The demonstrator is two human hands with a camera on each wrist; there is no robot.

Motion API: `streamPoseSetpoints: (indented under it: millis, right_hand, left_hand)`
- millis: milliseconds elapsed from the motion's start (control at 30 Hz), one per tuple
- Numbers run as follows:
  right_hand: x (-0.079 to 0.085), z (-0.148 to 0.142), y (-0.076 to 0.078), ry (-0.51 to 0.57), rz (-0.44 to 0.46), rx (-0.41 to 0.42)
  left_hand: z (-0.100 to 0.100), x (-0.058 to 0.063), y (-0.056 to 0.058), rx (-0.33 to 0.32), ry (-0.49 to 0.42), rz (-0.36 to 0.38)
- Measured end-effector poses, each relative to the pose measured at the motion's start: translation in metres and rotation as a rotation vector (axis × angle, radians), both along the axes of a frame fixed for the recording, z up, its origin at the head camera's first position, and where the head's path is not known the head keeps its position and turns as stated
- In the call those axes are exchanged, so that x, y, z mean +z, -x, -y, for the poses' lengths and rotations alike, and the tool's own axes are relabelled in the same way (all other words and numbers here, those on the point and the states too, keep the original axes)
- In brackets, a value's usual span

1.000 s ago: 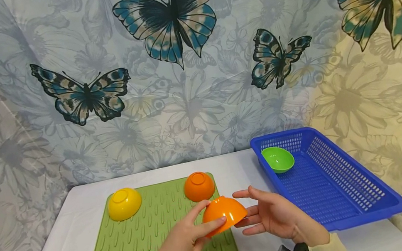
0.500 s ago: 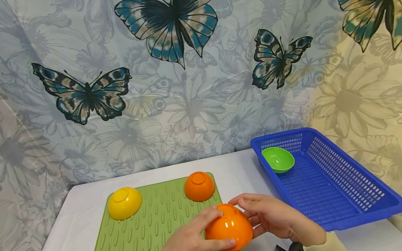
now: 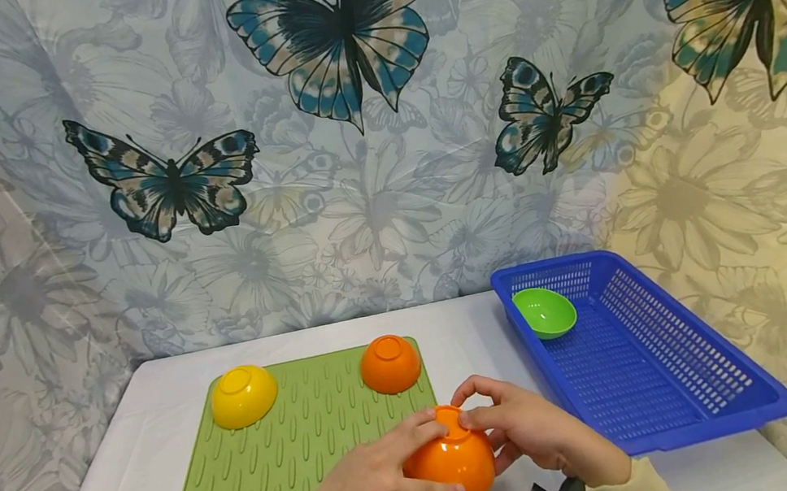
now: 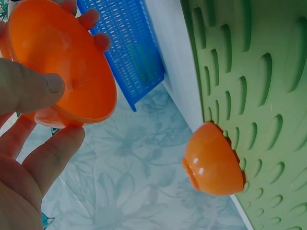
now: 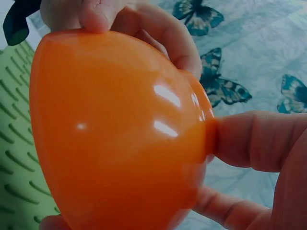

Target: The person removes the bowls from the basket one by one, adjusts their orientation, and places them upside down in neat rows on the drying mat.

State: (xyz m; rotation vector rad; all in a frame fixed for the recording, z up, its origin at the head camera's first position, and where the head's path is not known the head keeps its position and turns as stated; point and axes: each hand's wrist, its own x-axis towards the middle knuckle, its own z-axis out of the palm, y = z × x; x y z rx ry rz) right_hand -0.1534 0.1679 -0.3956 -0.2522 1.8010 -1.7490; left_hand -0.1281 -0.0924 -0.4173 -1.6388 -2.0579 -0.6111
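Note:
An orange bowl [image 3: 457,463], bottom up with its foot ring tipped away, is held between both hands over the near right part of the green mat. My left hand [image 3: 366,478] grips it from the left, thumb low near the rim and fingers by the base. From the other side, my right hand [image 3: 534,429] pinches the foot ring with its thumb, other fingers along the far wall. The right wrist view shows that thumb [image 5: 254,139] against the ring of the glossy bowl [image 5: 110,129]. In the left wrist view, the left thumb [image 4: 29,88] lies on the bowl [image 4: 86,62].
The ridged green mat [image 3: 273,465] lies on a white-covered table [image 3: 126,467]. A yellow bowl [image 3: 244,399] and a darker orange bowl [image 3: 390,367] sit upside down on it. At right stands a blue basket [image 3: 712,436] holding a green bowl [image 3: 545,313]. A butterfly-patterned cloth [image 3: 376,223] hangs behind.
The orange bowl has come lower and nearer, and its base has turned into view. My right hand has moved from loosely beside it to gripping its foot ring.

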Motion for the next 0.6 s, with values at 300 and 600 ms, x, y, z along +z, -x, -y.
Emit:
streamPoseSetpoints:
  millis: [300,600]
  right_hand:
    - [0.000,0.003,0.002,-0.085,-0.088,-0.078]
    - [0.001,0.018,-0.005,-0.147,-0.190,-0.180]
  left_hand:
    - [0.001,0.000,-0.012,0.191,0.139,0.438]
    - [-0.009,0.004,-0.016,0.501,0.004,0.845]
